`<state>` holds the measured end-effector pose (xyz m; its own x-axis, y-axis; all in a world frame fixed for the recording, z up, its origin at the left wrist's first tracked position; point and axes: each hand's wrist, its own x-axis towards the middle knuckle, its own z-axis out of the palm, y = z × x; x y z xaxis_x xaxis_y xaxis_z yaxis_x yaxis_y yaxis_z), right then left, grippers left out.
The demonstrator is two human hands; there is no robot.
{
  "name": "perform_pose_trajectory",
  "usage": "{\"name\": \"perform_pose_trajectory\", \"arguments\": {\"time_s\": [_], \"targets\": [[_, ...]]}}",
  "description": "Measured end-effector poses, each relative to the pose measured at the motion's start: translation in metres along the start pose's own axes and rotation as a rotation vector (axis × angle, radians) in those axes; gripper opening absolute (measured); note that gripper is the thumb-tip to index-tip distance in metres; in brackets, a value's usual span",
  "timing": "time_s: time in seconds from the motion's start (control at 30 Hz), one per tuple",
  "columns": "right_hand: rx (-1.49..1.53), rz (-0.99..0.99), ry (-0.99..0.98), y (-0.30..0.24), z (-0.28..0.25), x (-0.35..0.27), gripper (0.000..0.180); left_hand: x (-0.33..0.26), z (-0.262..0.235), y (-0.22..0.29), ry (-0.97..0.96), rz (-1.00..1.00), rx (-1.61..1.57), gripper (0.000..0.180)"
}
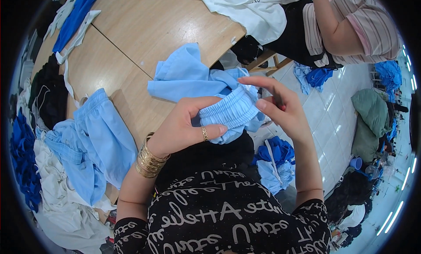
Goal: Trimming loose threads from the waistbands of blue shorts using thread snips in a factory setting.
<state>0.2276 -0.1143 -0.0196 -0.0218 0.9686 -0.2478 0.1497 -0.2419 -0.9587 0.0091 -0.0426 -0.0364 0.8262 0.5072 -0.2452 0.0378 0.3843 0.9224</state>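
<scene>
My left hand (188, 124) is closed on the gathered elastic waistband of light blue shorts (230, 110), thumb on the near side. The garment's smooth fabric spreads away from me onto the table's edge. At the right end of the waistband is my right hand (278, 102), its index finger stretched out and its thumb apart from it, close to the cloth. Its other fingers curl under, and a small red spot shows by them; what it is I cannot tell.
On the wooden table (127, 39), more light blue shorts (107, 137) lie at the left. White cloth (66, 201) and dark blue cloth (24, 162) pile along the left. A person (337, 30) sits far right by white fabric (254, 12). Blue bundles (276, 159) lie on the right.
</scene>
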Motion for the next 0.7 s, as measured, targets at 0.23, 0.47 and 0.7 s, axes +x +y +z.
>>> {"name": "perform_pose_trajectory", "arguments": {"time_s": [0.23, 0.47, 0.7], "targets": [[0.157, -0.012, -0.233, 0.018, -0.005, 0.014, 0.031, -0.002, -0.001, 0.001, -0.011, 0.078, 0.028, 0.038], [-0.003, -0.187, -0.189, -0.003, -0.005, 0.014, 0.023, 0.000, -0.004, 0.016, -0.136, 0.190, 0.334, 0.030], [-0.551, -0.373, 0.371, -0.040, 0.015, -0.010, 0.021, 0.000, 0.011, 0.017, 0.103, 0.005, 0.198, 0.021]]}}
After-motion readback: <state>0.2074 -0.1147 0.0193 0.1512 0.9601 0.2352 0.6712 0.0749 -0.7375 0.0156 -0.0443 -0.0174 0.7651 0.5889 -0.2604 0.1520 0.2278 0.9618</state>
